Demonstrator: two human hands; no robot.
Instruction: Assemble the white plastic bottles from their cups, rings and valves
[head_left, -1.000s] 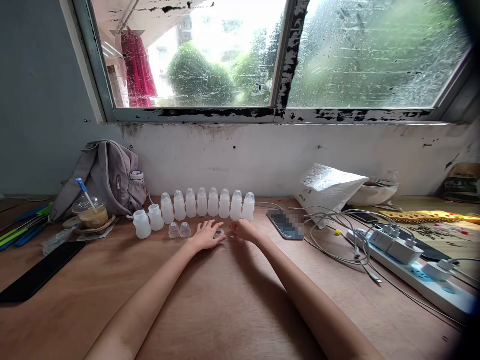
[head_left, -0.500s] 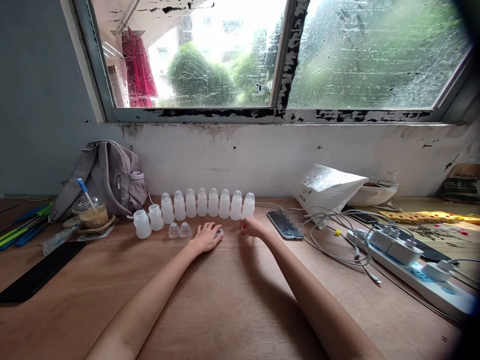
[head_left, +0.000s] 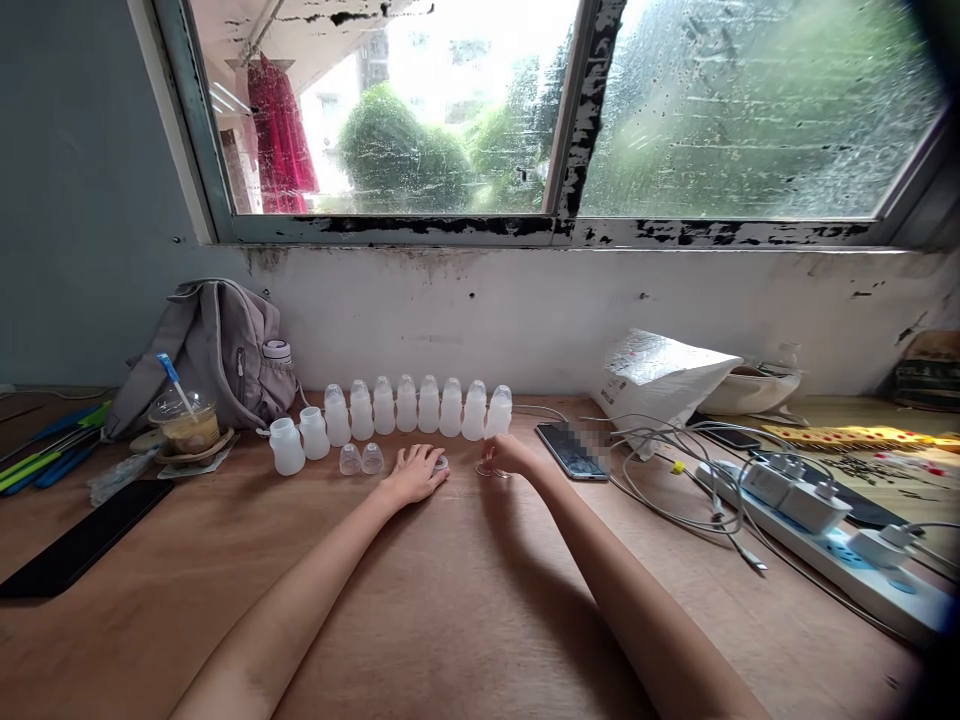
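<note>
Mid-frame on the wooden table (head_left: 465, 600), the left hand (head_left: 414, 474) lies flat, fingers loosely covering a small clear cap (head_left: 440, 463). Just right, the right hand (head_left: 508, 455) seems to pinch another clear cap (head_left: 487, 466). Behind stands a row of white bottles (head_left: 417, 406).

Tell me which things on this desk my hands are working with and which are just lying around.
In hand:
left hand on a small clear cap
right hand on another clear piece
capped bottles in a row
two uncapped bottles
two loose caps

Lying about:
grey bag
iced drink cup
phone
power strip
cables
white packet
</note>
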